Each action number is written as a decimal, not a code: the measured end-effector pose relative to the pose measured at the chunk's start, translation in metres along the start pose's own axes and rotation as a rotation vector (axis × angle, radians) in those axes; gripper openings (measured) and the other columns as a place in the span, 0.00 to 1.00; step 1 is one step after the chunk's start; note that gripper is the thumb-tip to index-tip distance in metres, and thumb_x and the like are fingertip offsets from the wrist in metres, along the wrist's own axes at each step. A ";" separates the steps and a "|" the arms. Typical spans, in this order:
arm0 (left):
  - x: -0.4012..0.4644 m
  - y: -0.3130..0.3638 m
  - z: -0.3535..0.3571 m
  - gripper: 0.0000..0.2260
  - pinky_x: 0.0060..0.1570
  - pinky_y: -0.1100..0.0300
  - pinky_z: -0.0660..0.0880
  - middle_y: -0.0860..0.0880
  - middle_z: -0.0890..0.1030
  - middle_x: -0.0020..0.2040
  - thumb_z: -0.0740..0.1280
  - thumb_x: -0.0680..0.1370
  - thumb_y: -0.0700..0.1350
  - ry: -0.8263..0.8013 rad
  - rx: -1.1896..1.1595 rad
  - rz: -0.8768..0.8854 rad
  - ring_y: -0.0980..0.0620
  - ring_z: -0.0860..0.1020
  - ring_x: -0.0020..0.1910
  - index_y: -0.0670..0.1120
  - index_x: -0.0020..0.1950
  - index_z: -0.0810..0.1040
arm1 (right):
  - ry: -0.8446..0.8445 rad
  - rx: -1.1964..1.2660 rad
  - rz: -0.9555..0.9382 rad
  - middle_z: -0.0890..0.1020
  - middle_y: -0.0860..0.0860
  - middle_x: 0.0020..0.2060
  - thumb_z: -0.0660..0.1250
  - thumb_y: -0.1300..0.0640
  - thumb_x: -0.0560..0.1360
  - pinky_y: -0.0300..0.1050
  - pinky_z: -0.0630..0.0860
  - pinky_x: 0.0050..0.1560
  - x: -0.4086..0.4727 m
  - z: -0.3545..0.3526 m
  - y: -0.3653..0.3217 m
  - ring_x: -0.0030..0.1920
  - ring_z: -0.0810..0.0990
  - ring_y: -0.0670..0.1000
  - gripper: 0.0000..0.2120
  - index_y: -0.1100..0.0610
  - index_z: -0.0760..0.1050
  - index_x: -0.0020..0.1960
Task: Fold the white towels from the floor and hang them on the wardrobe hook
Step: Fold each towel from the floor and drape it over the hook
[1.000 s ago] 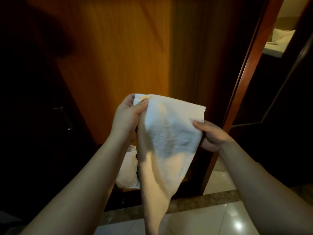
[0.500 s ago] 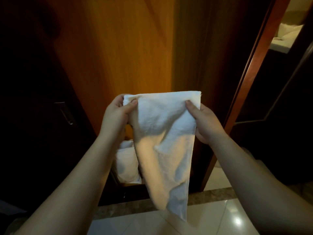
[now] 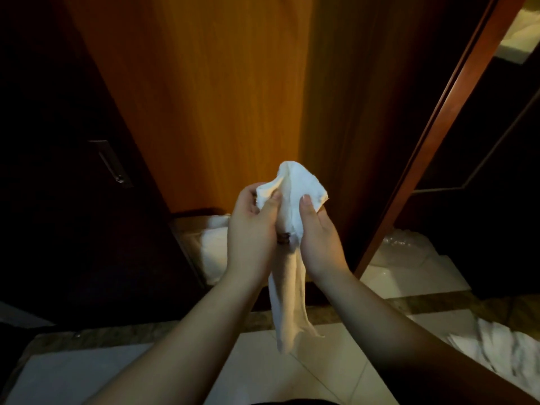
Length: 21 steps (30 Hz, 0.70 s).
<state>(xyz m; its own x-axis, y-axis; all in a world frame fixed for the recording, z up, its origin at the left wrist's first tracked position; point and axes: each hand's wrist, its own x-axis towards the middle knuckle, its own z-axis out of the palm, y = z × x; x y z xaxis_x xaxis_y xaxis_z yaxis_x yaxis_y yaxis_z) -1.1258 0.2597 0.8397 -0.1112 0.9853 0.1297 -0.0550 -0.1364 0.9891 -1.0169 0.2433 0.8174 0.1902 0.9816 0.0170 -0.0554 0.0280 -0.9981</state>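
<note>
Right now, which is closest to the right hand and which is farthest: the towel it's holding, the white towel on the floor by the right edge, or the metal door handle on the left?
From the right hand:
1. Held towel, pinched in it, at centre.
2. Floor towel, lower right on the tiles.
3. Door handle, far left on the dark door.

Your two bare forearms reach forward from the lower corners and converge at the middle, wrists close together. Your left hand [image 3: 251, 229] is raised with the palm turned inward, its thumb stretched up and across to pinch the white towel [image 3: 292, 200] against the curled fingers behind. Your right hand [image 3: 318, 232] faces it, palm inward, thumb pointing up and pressed on the cloth, the other fingers wrapped behind it and hidden. The two hands nearly touch, the towel bunched between them.
</note>
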 end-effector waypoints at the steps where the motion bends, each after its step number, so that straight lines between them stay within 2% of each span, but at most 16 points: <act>1: 0.000 0.002 -0.002 0.08 0.48 0.53 0.81 0.57 0.85 0.50 0.68 0.75 0.54 -0.009 -0.004 0.007 0.57 0.84 0.50 0.60 0.54 0.79 | -0.002 0.002 -0.009 0.85 0.35 0.45 0.55 0.44 0.85 0.25 0.74 0.39 0.002 -0.002 -0.003 0.47 0.82 0.33 0.18 0.49 0.71 0.71; 3: 0.001 0.009 -0.006 0.07 0.49 0.51 0.81 0.55 0.85 0.50 0.68 0.76 0.53 -0.003 -0.017 0.029 0.55 0.84 0.50 0.58 0.54 0.79 | 0.024 0.016 -0.031 0.85 0.35 0.49 0.54 0.43 0.85 0.27 0.76 0.42 0.006 -0.006 -0.010 0.50 0.82 0.34 0.20 0.47 0.68 0.74; 5: 0.002 0.015 -0.010 0.07 0.47 0.54 0.80 0.54 0.85 0.50 0.68 0.77 0.51 0.029 -0.044 0.051 0.55 0.84 0.49 0.56 0.55 0.80 | 0.073 0.028 -0.069 0.84 0.36 0.53 0.54 0.42 0.85 0.33 0.79 0.48 0.009 -0.010 -0.014 0.53 0.82 0.37 0.20 0.46 0.68 0.75; 7: 0.001 0.021 -0.011 0.06 0.45 0.58 0.80 0.55 0.85 0.49 0.68 0.78 0.50 0.034 -0.053 0.075 0.55 0.84 0.49 0.56 0.55 0.80 | 0.066 0.013 -0.106 0.84 0.38 0.54 0.54 0.42 0.85 0.33 0.80 0.48 0.007 -0.011 -0.017 0.53 0.83 0.38 0.20 0.46 0.69 0.74; 10: -0.007 0.025 -0.008 0.06 0.43 0.64 0.80 0.56 0.85 0.49 0.68 0.80 0.48 -0.056 -0.022 0.118 0.57 0.84 0.47 0.58 0.54 0.80 | -0.057 -0.007 -0.102 0.85 0.39 0.50 0.56 0.43 0.83 0.29 0.77 0.44 -0.003 -0.003 -0.018 0.51 0.84 0.39 0.14 0.43 0.75 0.63; 12: -0.012 0.027 -0.005 0.07 0.44 0.66 0.79 0.55 0.85 0.50 0.68 0.80 0.46 -0.119 -0.020 0.141 0.57 0.84 0.49 0.54 0.56 0.80 | -0.135 0.025 -0.117 0.85 0.41 0.53 0.56 0.46 0.82 0.32 0.78 0.49 -0.006 0.000 -0.019 0.56 0.83 0.41 0.12 0.41 0.75 0.61; 14: -0.012 0.029 -0.006 0.07 0.46 0.64 0.79 0.53 0.85 0.51 0.68 0.79 0.46 -0.176 -0.061 0.134 0.55 0.84 0.51 0.52 0.56 0.80 | -0.178 0.027 -0.153 0.83 0.47 0.60 0.56 0.47 0.82 0.40 0.78 0.59 -0.005 -0.003 -0.022 0.62 0.81 0.46 0.17 0.44 0.73 0.68; 16: -0.008 0.034 -0.011 0.07 0.47 0.63 0.79 0.52 0.85 0.50 0.68 0.77 0.46 -0.236 -0.078 0.121 0.54 0.84 0.52 0.53 0.54 0.81 | -0.230 -0.016 -0.190 0.78 0.53 0.69 0.56 0.47 0.81 0.52 0.73 0.70 -0.005 -0.007 -0.030 0.69 0.76 0.50 0.25 0.52 0.66 0.77; 18: -0.005 0.038 -0.016 0.07 0.50 0.60 0.79 0.53 0.85 0.53 0.68 0.77 0.48 -0.311 -0.075 0.102 0.53 0.83 0.54 0.56 0.53 0.82 | -0.279 -0.086 -0.215 0.74 0.55 0.72 0.57 0.51 0.80 0.58 0.68 0.74 -0.002 -0.011 -0.037 0.72 0.72 0.53 0.27 0.51 0.63 0.78; 20: -0.001 0.043 -0.017 0.10 0.61 0.55 0.76 0.55 0.83 0.62 0.69 0.76 0.55 -0.421 -0.051 0.057 0.54 0.79 0.63 0.64 0.55 0.83 | -0.329 -0.192 -0.210 0.75 0.56 0.68 0.61 0.54 0.75 0.60 0.70 0.71 0.002 -0.014 -0.042 0.69 0.75 0.54 0.25 0.40 0.66 0.70; 21: -0.001 0.045 -0.017 0.11 0.66 0.55 0.72 0.59 0.79 0.66 0.68 0.74 0.60 -0.480 -0.020 0.048 0.56 0.75 0.68 0.69 0.56 0.81 | -0.350 -0.249 -0.195 0.76 0.55 0.66 0.63 0.54 0.72 0.59 0.73 0.69 0.004 -0.017 -0.043 0.66 0.76 0.54 0.24 0.38 0.66 0.66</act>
<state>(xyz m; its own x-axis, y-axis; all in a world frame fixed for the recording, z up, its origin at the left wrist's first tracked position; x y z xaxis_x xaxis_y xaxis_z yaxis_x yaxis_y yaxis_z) -1.1449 0.2511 0.8828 0.3563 0.9133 0.1971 -0.0802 -0.1802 0.9803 -0.9977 0.2426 0.8592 -0.1710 0.9684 0.1818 0.1930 0.2138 -0.9576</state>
